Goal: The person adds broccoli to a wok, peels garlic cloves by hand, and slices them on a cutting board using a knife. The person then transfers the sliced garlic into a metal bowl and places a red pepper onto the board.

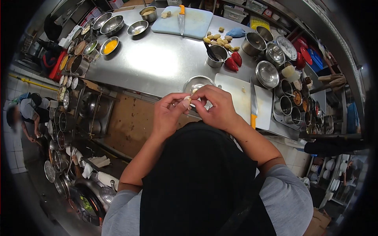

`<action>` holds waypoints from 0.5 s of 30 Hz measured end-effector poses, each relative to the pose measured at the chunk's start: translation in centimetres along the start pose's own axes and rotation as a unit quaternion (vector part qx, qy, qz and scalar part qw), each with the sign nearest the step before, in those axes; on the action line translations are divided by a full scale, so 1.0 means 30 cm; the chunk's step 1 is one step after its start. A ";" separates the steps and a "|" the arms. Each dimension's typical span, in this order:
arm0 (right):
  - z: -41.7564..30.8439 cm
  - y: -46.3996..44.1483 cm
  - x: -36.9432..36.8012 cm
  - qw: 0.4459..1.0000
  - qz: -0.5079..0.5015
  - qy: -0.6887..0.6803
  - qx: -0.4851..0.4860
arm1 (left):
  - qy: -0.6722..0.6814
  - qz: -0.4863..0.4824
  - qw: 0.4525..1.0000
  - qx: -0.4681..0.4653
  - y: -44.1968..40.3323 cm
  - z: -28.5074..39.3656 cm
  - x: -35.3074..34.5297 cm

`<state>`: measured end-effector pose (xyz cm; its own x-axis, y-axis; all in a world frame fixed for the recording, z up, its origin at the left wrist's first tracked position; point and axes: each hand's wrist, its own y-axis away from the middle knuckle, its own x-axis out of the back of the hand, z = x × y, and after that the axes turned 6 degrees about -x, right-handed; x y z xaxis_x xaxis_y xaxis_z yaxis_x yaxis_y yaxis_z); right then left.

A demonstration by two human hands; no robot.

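A small pale piece [188, 98] that looks like a garlic clove is pinched between the fingertips of both hands. My left hand [169, 113] grips it from the left with thumb and fingers, and my right hand [214, 105] meets it from the right. Just beyond the hands, a shallow steel bowl [200, 80] sits at the counter's near edge, partly hidden by my fingers. To its right lies a white cutting board [228, 83] with a knife [253, 103], its orange handle towards me. A small pale bit [243, 89] rests on that board.
A steel pot [216, 59] with a black utensil stands ahead, beside two red glossy items [232, 64] and several yellowish oval pieces [217, 40]. Farther back is a blue cutting board [161, 26] with another knife [181, 24]. Another person [30, 110] works among pots at left.
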<state>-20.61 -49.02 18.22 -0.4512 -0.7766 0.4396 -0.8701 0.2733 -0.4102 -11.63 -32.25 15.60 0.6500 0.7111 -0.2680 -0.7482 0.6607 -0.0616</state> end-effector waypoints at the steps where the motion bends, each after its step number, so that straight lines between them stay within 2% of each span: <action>1: 0.007 -0.003 -0.006 1.000 0.007 0.001 0.028 | 0.001 0.003 1.000 -0.002 0.002 0.003 0.005; 2: 0.011 -0.007 -0.010 0.998 0.014 0.001 0.055 | 0.010 0.001 1.000 0.006 0.004 0.005 0.010; 7: -0.016 -0.031 0.022 0.998 -0.050 -0.016 0.036 | 0.081 0.004 0.996 0.042 0.023 0.008 0.013; 9: -0.018 -0.042 0.034 0.996 -0.074 -0.031 0.031 | 0.171 -0.011 0.980 0.102 0.035 0.021 0.018; 11: -0.014 -0.049 0.043 0.992 -0.100 -0.034 0.075 | 0.178 -0.013 0.978 0.110 0.039 0.026 0.018; 15: -0.006 -0.051 0.049 0.990 -0.098 -0.023 0.100 | 0.179 -0.014 0.975 0.128 0.031 0.035 0.015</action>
<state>-19.97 -50.46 19.65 -0.2631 -0.8305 0.4910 -0.8814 -0.0001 -0.4724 -11.90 -31.04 16.42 0.5468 0.5935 -0.5905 -0.6434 0.7492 0.1573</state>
